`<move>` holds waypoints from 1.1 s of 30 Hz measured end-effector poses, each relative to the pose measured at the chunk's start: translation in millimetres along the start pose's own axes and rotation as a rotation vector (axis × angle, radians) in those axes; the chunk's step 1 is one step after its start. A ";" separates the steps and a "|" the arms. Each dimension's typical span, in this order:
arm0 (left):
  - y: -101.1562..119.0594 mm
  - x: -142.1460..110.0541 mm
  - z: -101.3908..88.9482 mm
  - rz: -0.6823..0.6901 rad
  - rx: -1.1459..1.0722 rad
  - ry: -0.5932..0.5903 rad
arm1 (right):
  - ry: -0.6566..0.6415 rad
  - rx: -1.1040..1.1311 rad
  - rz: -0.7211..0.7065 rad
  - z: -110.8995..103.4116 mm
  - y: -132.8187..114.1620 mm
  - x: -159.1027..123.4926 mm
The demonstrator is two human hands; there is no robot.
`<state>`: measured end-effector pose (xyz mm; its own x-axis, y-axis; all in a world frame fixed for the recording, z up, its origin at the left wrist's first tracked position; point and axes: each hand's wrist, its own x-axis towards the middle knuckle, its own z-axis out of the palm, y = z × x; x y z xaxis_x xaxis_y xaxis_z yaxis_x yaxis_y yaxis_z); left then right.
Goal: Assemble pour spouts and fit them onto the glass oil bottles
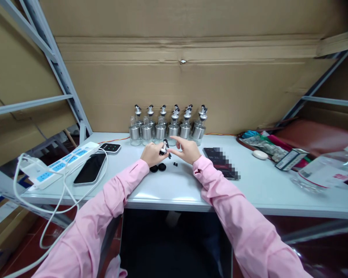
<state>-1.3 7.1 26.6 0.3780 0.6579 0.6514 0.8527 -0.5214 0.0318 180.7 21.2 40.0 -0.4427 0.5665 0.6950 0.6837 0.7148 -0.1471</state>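
My left hand (pixel 153 153) is closed around a silver-and-black pourer spout (pixel 163 148), held just above the table. My right hand (pixel 186 149) is beside it with thumb and index finger stretched apart; a fingertip is close to the spout, and whether it touches I cannot tell. A black piece (pixel 169 156) shows just under the fingers. Below my hands lie round black caps (pixel 162 166) and small black stoppers (pixel 175 164). Behind them, glass bottles with steel bands (pixel 147 131) stand in two rows. Front-left ones have bare necks; the others carry pourer spouts.
On the left are a white power strip (pixel 63 164) with cables, a phone (pixel 90 168) and a small black device (pixel 110 148). A dark, partly pixelated phone (pixel 217 160) lies right of my hands. Farther right are a white oval object (pixel 260 155), a small box (pixel 291 159) and a clear plastic container (pixel 327 170).
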 end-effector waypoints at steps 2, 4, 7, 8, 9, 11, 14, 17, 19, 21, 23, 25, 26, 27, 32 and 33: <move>1.3 -1.1 -0.4 -0.034 0.026 -0.048 | 0.009 0.023 -0.012 2.1 -1.8 -0.4; 2.6 -1.5 -0.9 -0.042 0.030 -0.081 | 0.020 0.040 -0.012 3.5 -3.1 -1.0; 3.4 -1.2 -0.8 -0.044 0.031 -0.104 | 0.021 0.046 -0.006 4.1 -4.0 -1.5; 3.3 -1.0 -0.6 -0.048 0.036 -0.109 | 0.020 0.045 -0.004 4.0 -4.1 -1.6; 3.2 -0.9 -0.3 -0.050 0.040 -0.115 | 0.018 0.045 -0.003 4.0 -4.1 -1.7; 2.9 -0.9 -0.2 -0.053 0.044 -0.131 | 0.015 0.042 -0.010 4.1 -4.4 -1.9; 2.9 -0.5 -2.0 -0.058 0.051 -0.153 | 0.007 0.035 -0.047 4.8 -5.7 -2.2; 3.1 0.6 -5.1 -0.043 0.016 -0.164 | 0.014 -0.007 -0.111 6.0 -8.1 -1.1; 3.2 1.8 -6.5 -0.020 -0.045 -0.177 | 0.044 -0.070 -0.175 7.2 -9.2 0.5; 3.1 3.1 -6.7 0.001 -0.099 -0.189 | 0.084 -0.141 -0.237 8.5 -9.4 2.4; 3.1 4.2 -6.2 0.012 -0.123 -0.188 | 0.117 -0.201 -0.280 9.4 -8.9 3.8; 3.1 5.1 -5.8 0.023 -0.135 -0.183 | 0.148 -0.244 -0.299 9.6 -8.0 4.3; 3.2 5.4 -5.8 0.032 -0.141 -0.184 | 0.161 -0.262 -0.311 9.5 -7.5 4.3; 3.4 5.6 -5.8 0.043 -0.145 -0.186 | 0.172 -0.280 -0.324 9.2 -7.0 4.1; 3.1 5.5 -5.1 0.111 -0.155 -0.183 | 0.226 -0.324 -0.392 7.6 -5.2 4.3; 2.5 5.4 -4.5 0.127 -0.153 -0.170 | 0.236 -0.325 -0.400 7.4 -5.0 4.8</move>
<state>1.3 6.8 33.7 0.5450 0.6570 0.5208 0.7347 -0.6735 0.0808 170.9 23.4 38.8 -0.5878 0.1434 0.7962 0.6490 0.6711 0.3583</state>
